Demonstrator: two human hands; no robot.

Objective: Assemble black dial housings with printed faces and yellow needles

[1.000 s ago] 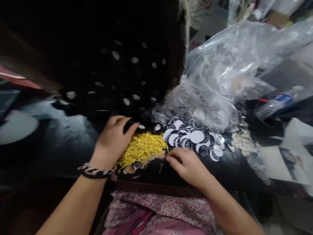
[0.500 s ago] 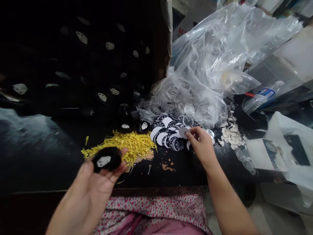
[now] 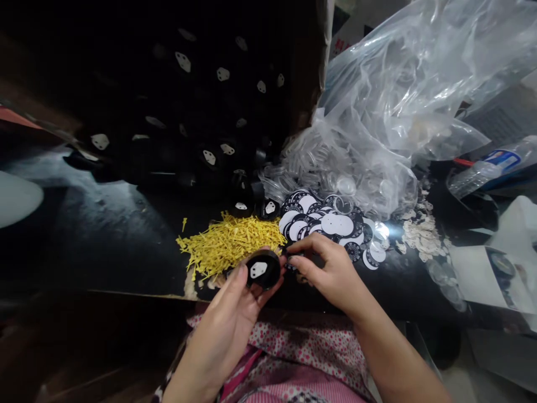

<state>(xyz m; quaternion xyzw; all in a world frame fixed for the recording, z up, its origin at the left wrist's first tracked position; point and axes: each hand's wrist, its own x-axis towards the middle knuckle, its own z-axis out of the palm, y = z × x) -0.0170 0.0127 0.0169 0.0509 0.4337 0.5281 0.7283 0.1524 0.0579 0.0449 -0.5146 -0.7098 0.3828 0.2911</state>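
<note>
My left hand [image 3: 235,310] is closed around a black round case [image 3: 263,270] with a small white holed plate on its face. Close to its right side, my right hand [image 3: 325,268] pinches a thin dial disc [image 3: 292,262], mostly hidden by the fingers and with its dark printed side partly showing. Just beyond my hands lies a heap of yellow clock-hand-like pieces [image 3: 230,240]. To its right is a pile of dial discs [image 3: 338,224], some black side up with printed marks, others white side up.
A carton [image 3: 323,61] of black cases with white plates stands at the back left. Clear round covers [image 3: 310,162] spill from a plastic bag [image 3: 394,84]. Small white plates [image 3: 422,232] lie at right, near a plastic bottle [image 3: 490,168] and white box [image 3: 478,277].
My right hand has come from the dial pile toward my body and left, bringing a disc. My left hand has moved right with the black case, so both hands are now close together.
</note>
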